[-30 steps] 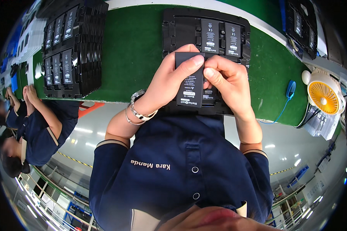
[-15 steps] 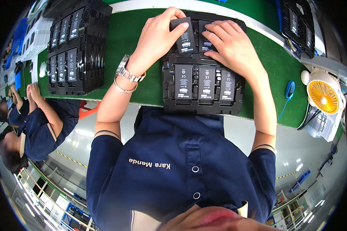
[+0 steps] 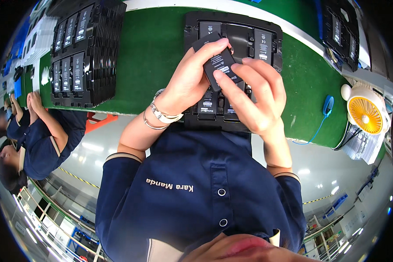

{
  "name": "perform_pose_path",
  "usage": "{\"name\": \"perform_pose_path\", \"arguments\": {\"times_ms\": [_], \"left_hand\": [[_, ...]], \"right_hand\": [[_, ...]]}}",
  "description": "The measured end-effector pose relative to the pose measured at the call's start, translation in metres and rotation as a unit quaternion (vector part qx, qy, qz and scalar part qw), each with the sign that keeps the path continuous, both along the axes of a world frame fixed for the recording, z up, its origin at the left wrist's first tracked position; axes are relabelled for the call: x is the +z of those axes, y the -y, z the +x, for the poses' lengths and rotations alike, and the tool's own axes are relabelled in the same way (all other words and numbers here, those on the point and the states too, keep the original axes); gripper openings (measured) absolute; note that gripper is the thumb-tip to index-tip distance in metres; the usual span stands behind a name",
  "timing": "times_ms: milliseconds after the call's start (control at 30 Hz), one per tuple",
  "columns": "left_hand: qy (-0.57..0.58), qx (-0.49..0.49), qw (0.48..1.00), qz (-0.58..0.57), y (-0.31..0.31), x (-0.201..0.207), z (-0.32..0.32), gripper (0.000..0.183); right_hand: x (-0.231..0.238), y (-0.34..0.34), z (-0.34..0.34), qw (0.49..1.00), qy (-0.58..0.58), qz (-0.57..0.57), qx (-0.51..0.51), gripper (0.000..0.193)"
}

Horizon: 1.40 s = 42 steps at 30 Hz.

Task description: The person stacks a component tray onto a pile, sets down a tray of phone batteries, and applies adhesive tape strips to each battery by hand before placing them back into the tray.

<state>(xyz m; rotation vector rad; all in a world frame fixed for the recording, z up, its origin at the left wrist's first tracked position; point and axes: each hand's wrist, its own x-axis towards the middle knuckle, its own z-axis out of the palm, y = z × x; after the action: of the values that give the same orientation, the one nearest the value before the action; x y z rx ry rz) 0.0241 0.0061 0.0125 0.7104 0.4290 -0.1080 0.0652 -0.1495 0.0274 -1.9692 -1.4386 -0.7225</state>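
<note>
Battery [image 3: 222, 62], flat and black, sits tilted in the pinch of the left hand [image 3: 187, 81], thumb on its printed face. Just right of that grip, the right hand [image 3: 262, 98] has its fingertips over the battery's near end; whether they clamp it I cannot tell. Beneath the grip lies a black tray [image 3: 231, 17] with other batteries [image 3: 263, 43]; well left, stacked trays [image 3: 102, 65]; well right, a yellow-fronted fan [image 3: 366, 114]
</note>
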Motion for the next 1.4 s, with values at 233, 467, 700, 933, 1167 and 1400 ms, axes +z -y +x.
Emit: {"name": "perform_pose_path", "arguments": {"times_ms": [233,467,700,933,1167,1400], "left_hand": [[0.064,0.049,0.988,0.131,0.002,0.002,-0.005,0.017],[0.109,0.048,0.976,0.184,-0.001,0.003,-0.006,0.014],[0.098,0.043,0.980,0.168,-0.003,-0.003,-0.007,0.014],[0.113,0.037,0.978,0.173,-0.001,0.001,-0.007,0.012],[0.120,0.046,0.960,0.249,0.005,0.005,-0.009,0.012],[0.093,-0.006,0.969,0.227,-0.001,0.006,-0.014,0.013]], "right_hand": [[0.005,-0.001,-0.016,0.904,-0.417,0.088,-0.044,0.025],[0.001,-0.007,-0.017,0.926,-0.367,0.064,-0.059,0.022],[-0.001,-0.009,-0.020,0.952,-0.294,0.047,-0.070,0.021],[0.002,-0.007,-0.018,0.962,-0.263,0.046,-0.063,0.022],[0.003,-0.011,-0.019,0.989,-0.109,-0.004,-0.096,0.024],[0.009,0.002,-0.015,0.866,-0.492,0.066,-0.056,0.010]]}}
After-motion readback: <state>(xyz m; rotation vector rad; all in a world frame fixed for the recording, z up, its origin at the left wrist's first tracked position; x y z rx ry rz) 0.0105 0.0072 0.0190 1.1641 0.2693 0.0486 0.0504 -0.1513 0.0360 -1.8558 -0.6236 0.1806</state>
